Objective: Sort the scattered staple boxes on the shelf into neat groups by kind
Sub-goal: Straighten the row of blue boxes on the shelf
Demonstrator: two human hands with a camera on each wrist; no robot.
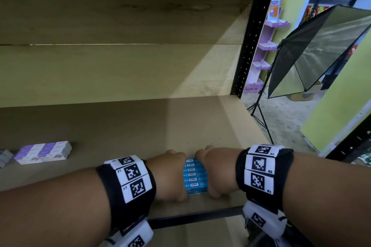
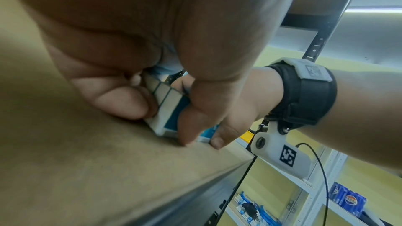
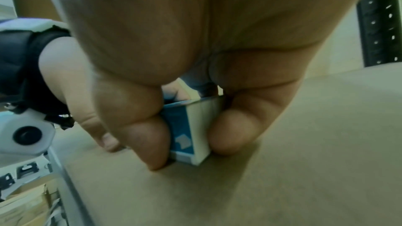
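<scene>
Two groups look formed on the shelf (image 1: 140,122): we clamp the blue boxes (image 1: 195,176) between left hand (image 1: 167,174) and right hand (image 1: 215,172), fingers curled round them near the front edge, purple boxes (image 1: 43,152) well left, grey ones barely in view.

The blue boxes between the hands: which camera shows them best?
The head view: the row of blue staple boxes shows its barcoded tops between the left hand and right hand. Each wrist view shows only one end box, mostly hidden by fingers.
</scene>
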